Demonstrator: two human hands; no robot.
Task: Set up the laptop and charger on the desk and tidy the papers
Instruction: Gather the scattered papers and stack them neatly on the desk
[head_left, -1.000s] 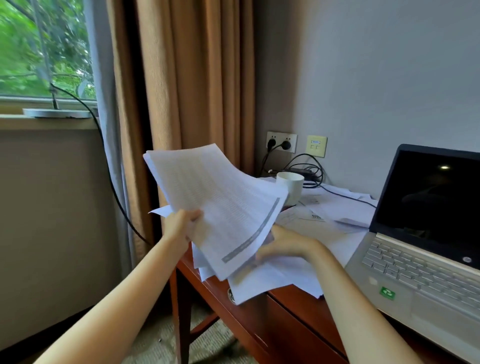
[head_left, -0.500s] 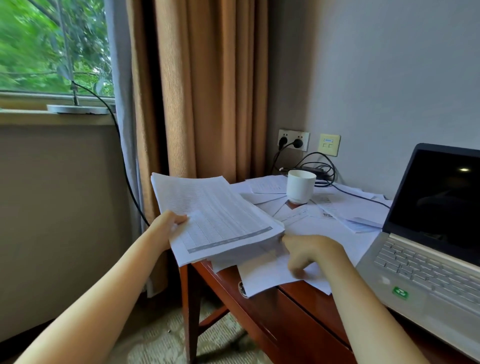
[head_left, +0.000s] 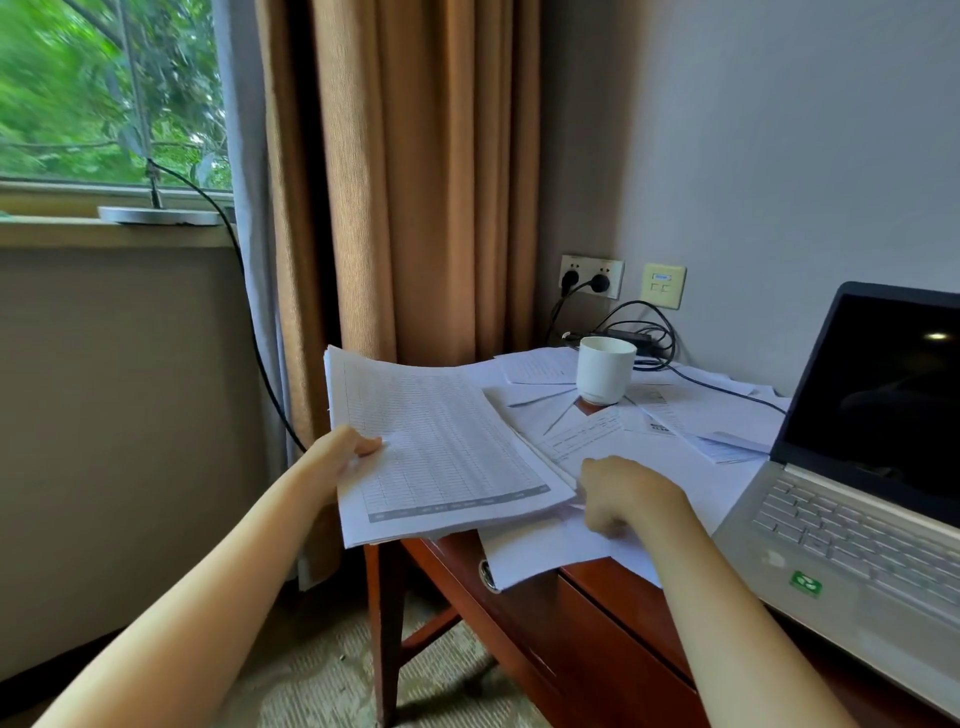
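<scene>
Head cam, only view: L hand (head_left: 337, 457) pinches the left edge of a stack of papers (head_left: 441, 447), thumb flat on top, other fingers hidden under the sheets. The stack is printed w/ a fine table, tilts slightly and overhangs the desk's (head_left: 519, 613) left corner, its right side over the desk top. R hand (head_left: 628, 493) sits knuckles-up just beside the stack's lower right corner, on the loose sheets (head_left: 691, 457). Its fingers are curled down and the tips are tucked out of sight, so can't tell whether it's pinching a sheet or just pressing.

Loose sheets are spread across the desk top btwn stack and laptop (head_left: 857, 493), one hanging over the front edge. The laptop is open at the desk's right, screen dark, its left corner touching the sheets. A white cup (head_left: 605, 369) stands upright among the papers near the back. Behind it lies the charger (head_left: 631, 336) w/ coiled black cable by the wall, its lead running toward the laptop. Two plugs sit in the wall socket (head_left: 592, 275). Tan curtain (head_left: 415, 182) hangs to the left of the desk
</scene>
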